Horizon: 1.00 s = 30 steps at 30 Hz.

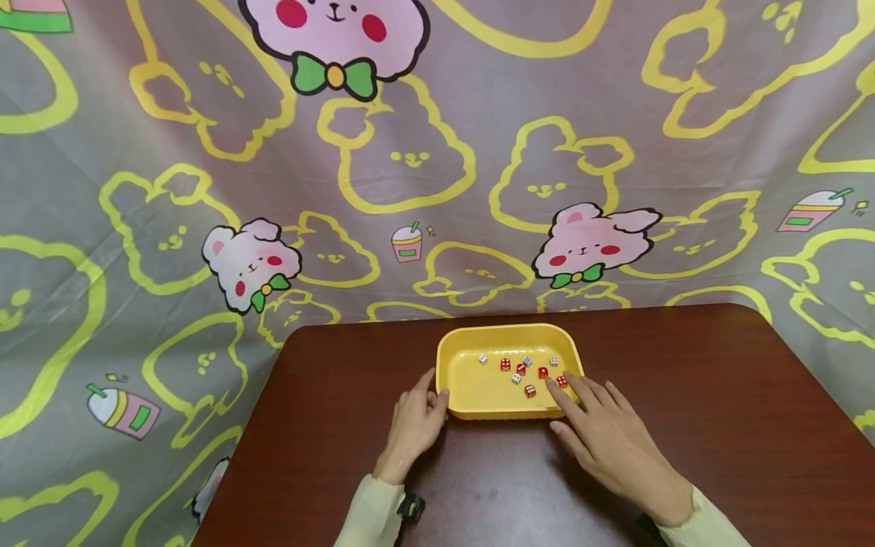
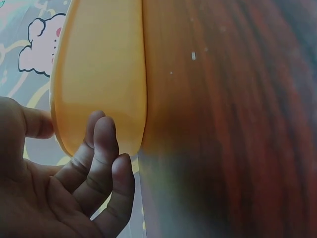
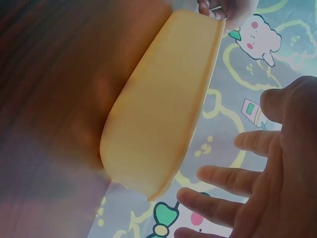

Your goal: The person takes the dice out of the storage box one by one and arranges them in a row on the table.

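Observation:
A yellow rectangular tray (image 1: pixel 478 398) with rounded corners sits toward the far side of the table. Several red dice (image 1: pixel 505 365) and white dice (image 1: pixel 516 377) lie inside it, mostly in its right half. My left hand (image 1: pixel 417 416) holds the tray's left end, thumb at the rim and fingers bent against the outer wall, as the left wrist view shows. My right hand (image 1: pixel 618 437) is over the front right corner with fingers spread and nothing in it. Its index fingertip overlaps the tray's inside near a red die (image 1: pixel 562 381). In the right wrist view those fingers (image 3: pixel 233 181) stand apart from the tray wall.
The dark brown wooden table (image 1: pixel 342 456) has rounded far corners. Behind it hangs a grey cloth (image 1: pixel 410 182) printed with yellow outlines, pink animal heads and cups, reaching down to the table's far edge and along its left side.

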Available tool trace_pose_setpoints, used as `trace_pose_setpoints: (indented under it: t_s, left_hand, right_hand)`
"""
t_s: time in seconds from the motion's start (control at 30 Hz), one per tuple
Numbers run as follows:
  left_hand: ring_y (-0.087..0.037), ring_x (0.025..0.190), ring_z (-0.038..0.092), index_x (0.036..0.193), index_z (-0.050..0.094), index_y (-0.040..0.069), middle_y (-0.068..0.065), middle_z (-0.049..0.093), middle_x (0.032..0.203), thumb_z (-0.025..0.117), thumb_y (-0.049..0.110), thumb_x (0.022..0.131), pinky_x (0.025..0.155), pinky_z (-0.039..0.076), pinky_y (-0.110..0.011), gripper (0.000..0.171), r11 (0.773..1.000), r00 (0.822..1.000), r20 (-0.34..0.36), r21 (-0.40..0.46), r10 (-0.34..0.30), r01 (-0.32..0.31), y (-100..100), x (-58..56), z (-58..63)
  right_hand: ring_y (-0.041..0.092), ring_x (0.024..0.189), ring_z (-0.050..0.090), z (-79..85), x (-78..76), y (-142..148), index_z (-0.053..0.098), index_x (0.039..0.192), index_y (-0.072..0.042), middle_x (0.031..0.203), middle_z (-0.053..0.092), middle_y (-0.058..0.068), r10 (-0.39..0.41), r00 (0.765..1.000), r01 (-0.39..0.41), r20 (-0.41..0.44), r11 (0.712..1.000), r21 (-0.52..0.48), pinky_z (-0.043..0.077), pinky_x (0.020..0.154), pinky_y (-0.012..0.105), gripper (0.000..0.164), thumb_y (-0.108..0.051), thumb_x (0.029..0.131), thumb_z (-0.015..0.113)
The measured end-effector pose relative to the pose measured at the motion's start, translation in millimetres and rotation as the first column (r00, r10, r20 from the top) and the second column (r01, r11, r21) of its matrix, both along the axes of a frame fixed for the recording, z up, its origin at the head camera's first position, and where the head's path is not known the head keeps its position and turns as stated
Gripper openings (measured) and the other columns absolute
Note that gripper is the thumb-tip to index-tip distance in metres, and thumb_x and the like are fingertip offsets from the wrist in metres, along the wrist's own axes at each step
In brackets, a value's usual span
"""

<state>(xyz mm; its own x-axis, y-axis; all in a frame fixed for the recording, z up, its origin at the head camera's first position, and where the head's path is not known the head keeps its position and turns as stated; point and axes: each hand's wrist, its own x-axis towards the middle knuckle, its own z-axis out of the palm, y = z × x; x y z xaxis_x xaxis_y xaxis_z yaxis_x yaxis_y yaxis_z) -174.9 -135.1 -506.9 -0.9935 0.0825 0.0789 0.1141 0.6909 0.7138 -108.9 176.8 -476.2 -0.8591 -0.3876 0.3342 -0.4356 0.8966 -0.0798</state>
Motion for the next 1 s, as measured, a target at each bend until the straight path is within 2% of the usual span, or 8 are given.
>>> trace_pose_setpoints:
  t_s: [0.23, 0.53, 0.77, 1.0]
  left_hand:
    - [0.0, 0.055, 0.06, 0.156, 0.047, 0.008, 0.014, 0.068, 0.064, 0.058, 0.025, 0.105, 0.077, 0.052, -0.031, 0.054, 1.0, 1.0, -0.013, 0.005, 0.001, -0.001, 0.7, -4.9, 0.4]
    - [0.0, 0.055, 0.062, 0.156, 0.046, 0.005, 0.012, 0.069, 0.065, 0.055, 0.021, 0.105, 0.078, 0.053, -0.034, 0.054, 1.0, 1.0, -0.015, 0.018, 0.001, -0.001, 1.7, -5.9, 1.6]
    - [0.0, 0.055, 0.063, 0.158, 0.043, 0.007, 0.012, 0.07, 0.065, 0.055, 0.021, 0.105, 0.08, 0.054, -0.036, 0.057, 1.0, 1.0, -0.011, 0.023, 0.014, -0.014, 1.3, -4.5, 0.6]
    - [0.001, 0.056, 0.063, 0.16, 0.041, 0.01, 0.011, 0.071, 0.066, 0.055, 0.021, 0.104, 0.083, 0.055, -0.039, 0.058, 1.0, 1.0, -0.02, 0.018, 0.008, -0.007, 2.3, -5.4, 0.4]
  right_hand:
    - [0.04, 0.133, 0.058, 2.0, -6.6, -5.1, 0.051, 0.155, -0.017, 0.152, 0.055, 0.018, 0.011, 1.0, -0.011, -0.004, 1.0, 0.0, 0.041, 0.114, 0.063, 0.063, -0.039, 0.099, 0.067]
    - [0.042, 0.132, 0.059, 1.6, -21.3, -11.1, 0.052, 0.154, -0.016, 0.152, 0.056, 0.02, 0.014, 1.0, -0.014, 0.0, 1.0, 0.0, 0.039, 0.115, 0.063, 0.06, -0.04, 0.101, 0.064]
    - [0.042, 0.129, 0.061, -4.1, -33.1, -12.1, 0.055, 0.152, -0.015, 0.145, 0.062, 0.02, 0.021, 0.999, -0.021, -0.047, 1.0, 0.003, 0.041, 0.114, 0.061, 0.059, -0.039, 0.099, 0.066]
    - [0.04, 0.127, 0.062, -8.5, -45.2, -16.4, 0.059, 0.149, -0.012, 0.138, 0.066, 0.02, 0.04, 0.996, -0.043, -0.084, 0.998, -0.038, 0.044, 0.112, 0.06, 0.057, -0.038, 0.099, 0.066]
